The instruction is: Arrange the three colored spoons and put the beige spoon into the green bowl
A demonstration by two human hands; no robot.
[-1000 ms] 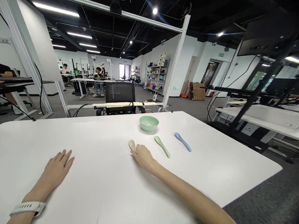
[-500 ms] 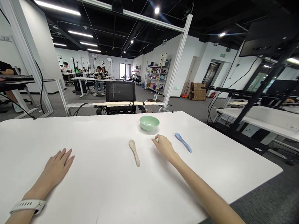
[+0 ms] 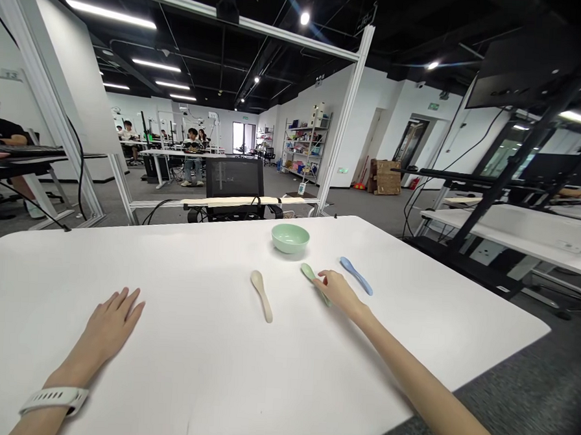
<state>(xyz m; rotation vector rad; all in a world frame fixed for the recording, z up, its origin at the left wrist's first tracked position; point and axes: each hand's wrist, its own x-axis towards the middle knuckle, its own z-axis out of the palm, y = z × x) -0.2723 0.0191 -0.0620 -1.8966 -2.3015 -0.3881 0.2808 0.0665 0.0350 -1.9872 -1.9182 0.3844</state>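
My right hand [image 3: 340, 291] hovers at the handle of a light green spoon [image 3: 308, 271], its fingers curved and thumb and index finger apart. The thumb covers part of the handle; whether it touches cannot be made out. The spoon's bowl and handle end show on either side. My left hand [image 3: 109, 328] lies flat on the white table [image 3: 190, 368], fingers stretched out, holding nothing. A beige spoon [image 3: 261, 297] lies left of the green one, and a blue spoon [image 3: 356, 275] lies to its right. Behind them stands a green bowl [image 3: 290, 239].
Past the table's far edge are a black mesh chair [image 3: 235, 179] and a metal frame [image 3: 347, 116]. A black monitor stand [image 3: 502, 170] rises on the right. Several people sit at desks in the background. A shelf rack [image 3: 306, 147] stands farther back.
My right hand has moved right and slightly toward me, and the green spoon it covered is now visible. My left hand, the bowl and the other spoons have stayed in place.
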